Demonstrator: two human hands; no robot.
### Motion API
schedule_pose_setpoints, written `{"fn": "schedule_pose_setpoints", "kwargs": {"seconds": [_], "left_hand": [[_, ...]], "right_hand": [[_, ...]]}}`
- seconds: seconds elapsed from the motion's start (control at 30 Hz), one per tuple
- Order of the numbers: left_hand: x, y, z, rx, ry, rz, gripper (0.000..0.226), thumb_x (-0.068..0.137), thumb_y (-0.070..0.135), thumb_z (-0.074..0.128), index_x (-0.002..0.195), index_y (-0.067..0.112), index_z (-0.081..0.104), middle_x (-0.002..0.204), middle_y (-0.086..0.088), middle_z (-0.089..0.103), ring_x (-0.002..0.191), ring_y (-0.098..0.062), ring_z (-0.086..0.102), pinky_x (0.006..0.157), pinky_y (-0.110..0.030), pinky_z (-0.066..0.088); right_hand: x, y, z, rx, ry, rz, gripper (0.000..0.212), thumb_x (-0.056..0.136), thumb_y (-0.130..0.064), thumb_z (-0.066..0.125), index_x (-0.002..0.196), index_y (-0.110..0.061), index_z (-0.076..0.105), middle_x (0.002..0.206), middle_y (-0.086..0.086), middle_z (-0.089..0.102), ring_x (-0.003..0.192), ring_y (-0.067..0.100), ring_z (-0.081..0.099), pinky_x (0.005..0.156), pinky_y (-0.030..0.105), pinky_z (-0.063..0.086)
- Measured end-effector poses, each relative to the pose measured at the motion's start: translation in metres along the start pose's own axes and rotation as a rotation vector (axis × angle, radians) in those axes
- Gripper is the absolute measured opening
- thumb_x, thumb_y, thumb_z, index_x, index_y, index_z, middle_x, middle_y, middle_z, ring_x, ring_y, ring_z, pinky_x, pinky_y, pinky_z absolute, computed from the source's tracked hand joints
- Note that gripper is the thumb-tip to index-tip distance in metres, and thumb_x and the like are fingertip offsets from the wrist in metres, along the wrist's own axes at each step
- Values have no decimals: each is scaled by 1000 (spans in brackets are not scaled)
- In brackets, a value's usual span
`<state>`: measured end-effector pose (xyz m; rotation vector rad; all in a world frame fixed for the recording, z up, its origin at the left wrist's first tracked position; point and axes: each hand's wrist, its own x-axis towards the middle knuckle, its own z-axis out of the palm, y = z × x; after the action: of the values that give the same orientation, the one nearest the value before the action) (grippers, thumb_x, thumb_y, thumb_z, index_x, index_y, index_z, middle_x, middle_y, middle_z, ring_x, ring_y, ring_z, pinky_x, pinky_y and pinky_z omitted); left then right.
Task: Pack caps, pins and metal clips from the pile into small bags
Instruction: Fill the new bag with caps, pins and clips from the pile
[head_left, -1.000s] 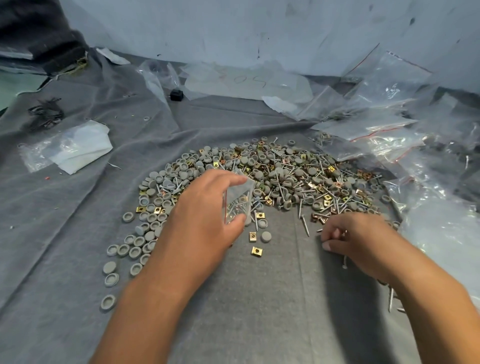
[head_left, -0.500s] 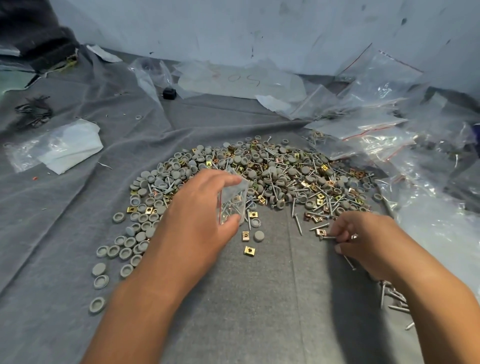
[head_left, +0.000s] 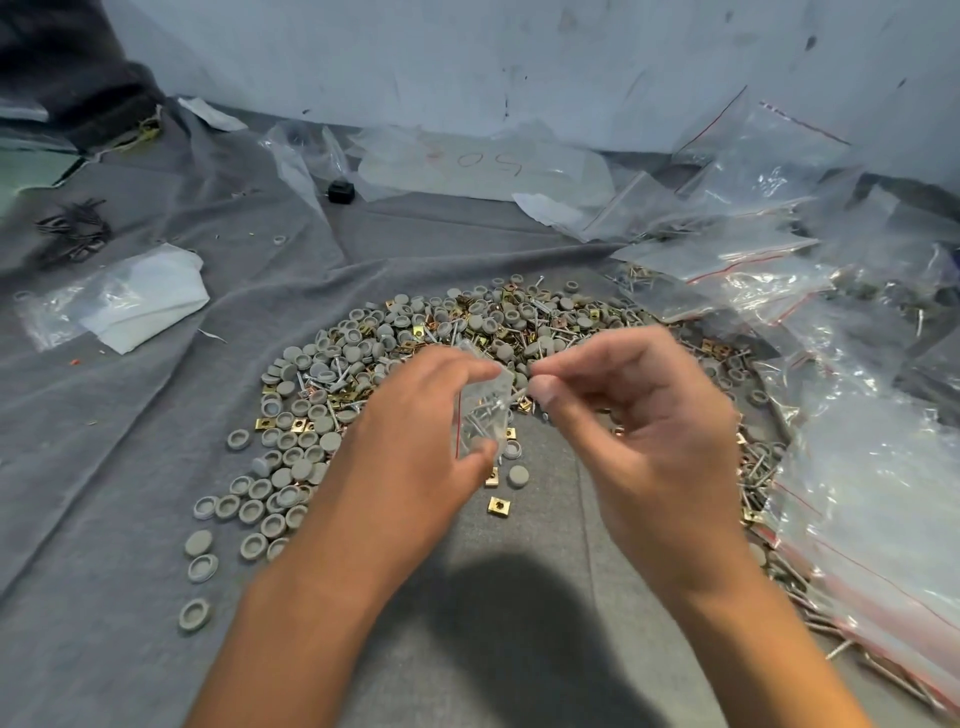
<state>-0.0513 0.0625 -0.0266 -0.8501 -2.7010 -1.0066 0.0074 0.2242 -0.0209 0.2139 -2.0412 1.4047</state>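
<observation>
Left hand (head_left: 415, 441): grips the small bag (head_left: 480, 410), mouth up.
Right hand (head_left: 639, 415): pinches 1 pin (head_left: 517, 396), tip angled left into the bag's mouth.

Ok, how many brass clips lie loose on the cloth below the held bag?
3: one clip beside the bag, one by the left hand, one nearest you. Hands may hide more.

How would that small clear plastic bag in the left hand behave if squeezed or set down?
The small clear plastic bag looks thin and crinkly, so it is probably floppy. The metal pins inside may weigh its bottom down. Released by the left hand, it would likely slump and could spill.
</observation>
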Motion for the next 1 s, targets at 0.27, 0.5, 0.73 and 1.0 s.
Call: {"fn": "schedule_pose_setpoints", "kwargs": {"seconds": [0.27,0.5,0.73,1.0], "left_hand": [[-1,-5,-1,-16,6,4,54,82,27,77,132,33,58,121,28,52,95,17,46,96,-16,41],[-2,-6,-3,-17,8,-5,56,80,35,71,134,37,55,122,32,48,96,19,46,98,-16,43],[-2,-4,-2,-20,17,3,57,80,34,72,134,36,55,122,31,49,95,20,45,99,-18,44],[-2,-3,-3,-14,11,-4,57,80,34,73,134,36,55,122,31,49,93,19,46,99,-18,45]], "right_hand": [[9,10,-19,-495,-77,47,17,84,-14,78,90,-26,67,84,-23,64,81,-8,61,69,3,43],[0,38,-79,-956,-490,878,21,82,-30,82,88,-31,61,87,-7,68,75,9,60,58,24,40],[2,44,-87,-947,-393,873,25,83,-18,81,89,-30,61,89,-8,66,72,12,59,53,26,46],[2,47,-86,-998,-495,850,16,90,-27,73,77,-32,65,82,-9,66,63,14,60,58,31,53]]}}
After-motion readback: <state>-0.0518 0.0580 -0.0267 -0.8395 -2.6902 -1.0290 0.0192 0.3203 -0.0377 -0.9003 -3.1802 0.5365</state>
